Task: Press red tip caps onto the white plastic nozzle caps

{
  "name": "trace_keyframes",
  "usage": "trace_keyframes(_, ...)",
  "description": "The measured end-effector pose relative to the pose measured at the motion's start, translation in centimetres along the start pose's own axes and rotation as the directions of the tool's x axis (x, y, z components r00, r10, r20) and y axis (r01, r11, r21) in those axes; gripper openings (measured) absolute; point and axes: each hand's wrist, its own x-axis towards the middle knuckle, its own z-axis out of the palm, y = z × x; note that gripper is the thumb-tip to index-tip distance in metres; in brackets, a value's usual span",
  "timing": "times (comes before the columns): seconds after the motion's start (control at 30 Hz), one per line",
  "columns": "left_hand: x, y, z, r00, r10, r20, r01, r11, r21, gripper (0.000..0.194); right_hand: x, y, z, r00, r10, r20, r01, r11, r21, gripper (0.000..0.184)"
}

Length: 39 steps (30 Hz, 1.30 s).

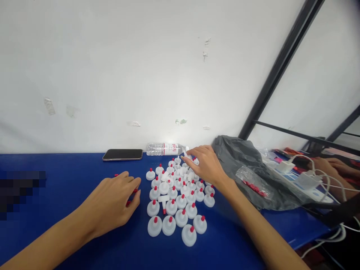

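Many white round caps with nozzles stand grouped on the blue table, most with a small red tip on top. At the back of the group, my right hand pinches a white nozzle cap between thumb and fingers. My left hand is low over the table left of the group, fingers curled. A small red tip shows between its thumb and index finger, and other red tips lie partly hidden under it. One nozzle cap lies on its side.
A phone and a clear water bottle lie by the wall. At the right are a grey plastic bag, a clear bag of red tips, a power strip with cables, a black metal frame and another person's arm.
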Motion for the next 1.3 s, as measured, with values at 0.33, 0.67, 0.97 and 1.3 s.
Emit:
trace_keyframes(0.33, -0.4, 2.3, -1.3, 0.994, 0.105, 0.034, -0.093, 0.964, -0.249, 0.030, -0.3, -0.4, 1.0, 0.985, 0.045, 0.166, -0.043, 0.999, -0.020, 0.027)
trace_keyframes(0.67, -1.0, 4.5, -0.3, 0.969, 0.239, 0.054, -0.222, 0.949, -0.222, 0.020, -0.2, -3.2, -0.6, 0.992, -0.086, 0.090, 0.075, 0.990, 0.119, 0.034)
trace_keyframes(0.97, -0.4, 3.3, -0.8, 0.956, -0.004, -0.295, -0.062, 0.975, -0.212, 0.018, -1.8, -8.8, -0.8, 0.900, -0.431, -0.067, 0.420, 0.818, 0.394, 0.060)
trace_keyframes(1.3, -0.3, 4.3, -0.1, 0.946, 0.049, -0.320, -0.169, 0.918, -0.359, 0.031, -1.8, -10.1, -0.3, 0.873, -0.471, -0.126, 0.486, 0.825, 0.288, 0.019)
